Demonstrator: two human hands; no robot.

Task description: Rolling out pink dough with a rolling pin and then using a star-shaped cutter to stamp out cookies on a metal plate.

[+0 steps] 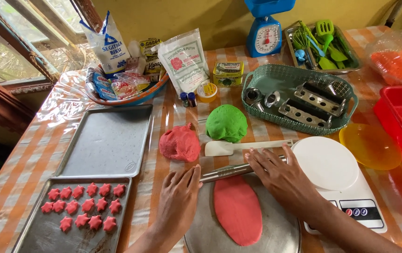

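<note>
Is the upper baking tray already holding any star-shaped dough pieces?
No, the upper baking tray lies bare; the red star pieces all sit on the lower tray.

both bare forearms reach forward from the bottom edge. the left hand [178,197] lies flat, palm down, fingers together and pointing up-right. the right hand [278,175] is also palm down, its fingers extended toward the left.

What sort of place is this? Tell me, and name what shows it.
Most likely a home kitchen table set up for cookie baking: both hands roll pink dough with a metal rolling pin, star-shaped pieces fill a baking tray, and flour bags stand behind.
</note>
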